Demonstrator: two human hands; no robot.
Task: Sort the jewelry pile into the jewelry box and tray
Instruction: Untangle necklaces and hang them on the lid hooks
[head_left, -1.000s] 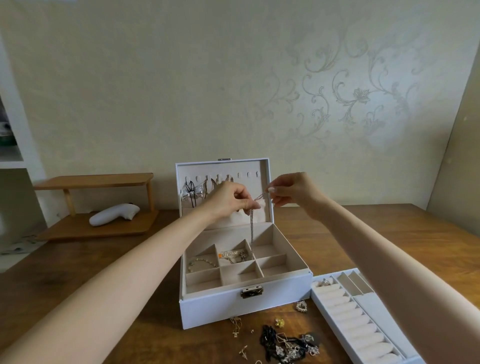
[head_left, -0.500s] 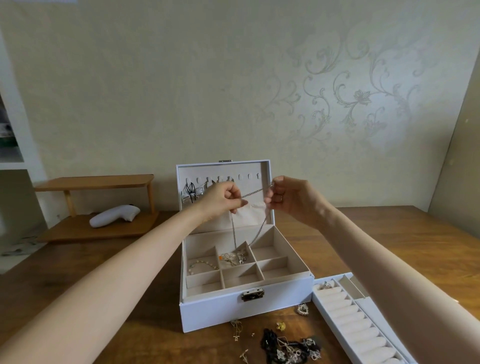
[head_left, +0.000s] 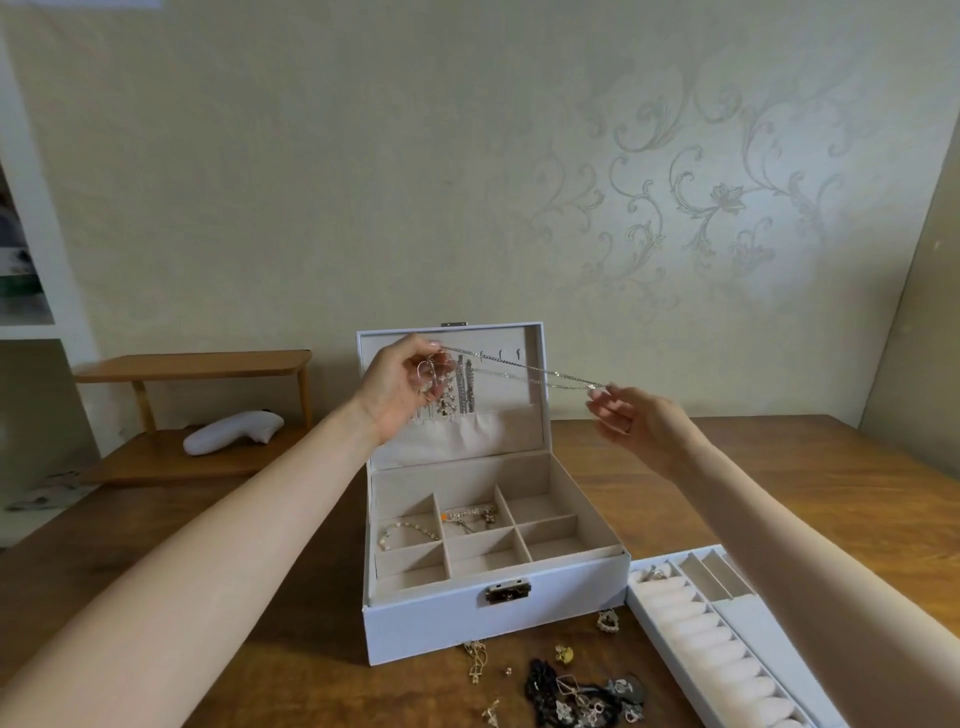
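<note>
left hand (head_left: 400, 387) pinching silver chain (head_left: 519, 368) end, fingers curled; right hand (head_left: 636, 423) pinching other end. chain stretched across open jewelry box (head_left: 493, 623) lid. pile (head_left: 582, 693) at box's 6 o'clock, tray (head_left: 758, 631) at 4.

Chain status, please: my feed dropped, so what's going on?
Left hand pinches one end of the chain, right hand pinches the other. Chain stretched in front of the open box lid. Nothing in the way; pile lies on the table.
</note>
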